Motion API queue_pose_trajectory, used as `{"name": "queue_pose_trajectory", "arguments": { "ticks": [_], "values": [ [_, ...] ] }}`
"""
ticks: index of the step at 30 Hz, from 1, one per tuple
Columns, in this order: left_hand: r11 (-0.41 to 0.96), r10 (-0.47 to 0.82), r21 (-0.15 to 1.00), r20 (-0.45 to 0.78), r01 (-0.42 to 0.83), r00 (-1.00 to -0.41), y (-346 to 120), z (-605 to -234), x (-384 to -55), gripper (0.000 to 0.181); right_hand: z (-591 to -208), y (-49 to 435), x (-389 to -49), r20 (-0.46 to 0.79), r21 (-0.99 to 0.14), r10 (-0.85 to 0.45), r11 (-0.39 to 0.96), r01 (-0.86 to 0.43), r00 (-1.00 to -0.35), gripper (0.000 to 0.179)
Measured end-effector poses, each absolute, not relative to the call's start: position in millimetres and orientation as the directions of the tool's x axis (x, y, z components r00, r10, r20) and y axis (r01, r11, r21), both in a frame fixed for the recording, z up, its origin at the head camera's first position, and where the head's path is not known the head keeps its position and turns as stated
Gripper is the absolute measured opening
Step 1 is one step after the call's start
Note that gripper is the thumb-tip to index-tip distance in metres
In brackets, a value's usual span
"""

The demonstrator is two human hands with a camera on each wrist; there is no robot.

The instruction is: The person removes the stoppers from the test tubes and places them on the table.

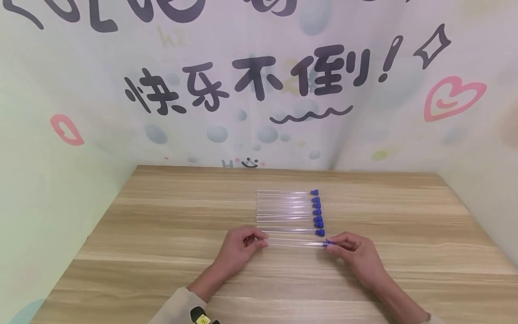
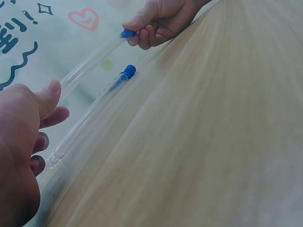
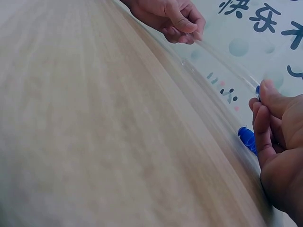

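Note:
Between both hands a clear test tube (image 1: 295, 243) is held level, a little above the table in the wrist views. My left hand (image 1: 240, 247) pinches its rounded end between thumb and fingers. At the other end my right hand (image 1: 358, 258) pinches the blue cap (image 2: 128, 33), which sits at the tube's mouth. Just beyond it lies a row of similar clear tubes (image 1: 283, 211) side by side, with blue caps (image 1: 317, 205) all toward the right. The nearest of these tubes (image 2: 90, 118) shows below the held one in the left wrist view.
The wood-grain table (image 1: 162, 216) reaches back to a white printed cloth (image 1: 226, 45) with dark writing and pink hearts. Pale side walls (image 1: 52, 189) stand at left and right. A dark and yellow item (image 1: 202, 317) is on the left sleeve (image 1: 178, 308).

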State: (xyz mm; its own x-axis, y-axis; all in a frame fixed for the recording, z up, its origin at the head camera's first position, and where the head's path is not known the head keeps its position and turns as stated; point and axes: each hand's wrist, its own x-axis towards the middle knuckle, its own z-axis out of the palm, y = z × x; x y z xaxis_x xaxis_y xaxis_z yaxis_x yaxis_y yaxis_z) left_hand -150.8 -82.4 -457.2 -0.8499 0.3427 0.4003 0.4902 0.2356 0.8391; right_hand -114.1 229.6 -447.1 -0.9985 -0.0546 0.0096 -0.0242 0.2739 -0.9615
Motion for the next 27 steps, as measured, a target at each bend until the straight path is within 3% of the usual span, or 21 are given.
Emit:
{"name": "queue_pose_trajectory", "arguments": {
  "ticks": [8, 27],
  "values": [
    [0.278, 0.259, 0.882, 0.314, 0.381, -0.914, -89.4, -454.2, -155.2, 0.008, -447.5, 242.0, -120.9, -0.006, -0.941, 0.015, 0.337, 0.011, -1.000, 0.031],
    [0.337, 0.339, 0.856, 0.278, 0.392, -0.899, -90.6, -456.1, -158.5, 0.008, -459.8, 230.5, -117.3, 0.269, -0.768, -0.163, 0.559, -0.314, -0.949, 0.021]
  ]
}}
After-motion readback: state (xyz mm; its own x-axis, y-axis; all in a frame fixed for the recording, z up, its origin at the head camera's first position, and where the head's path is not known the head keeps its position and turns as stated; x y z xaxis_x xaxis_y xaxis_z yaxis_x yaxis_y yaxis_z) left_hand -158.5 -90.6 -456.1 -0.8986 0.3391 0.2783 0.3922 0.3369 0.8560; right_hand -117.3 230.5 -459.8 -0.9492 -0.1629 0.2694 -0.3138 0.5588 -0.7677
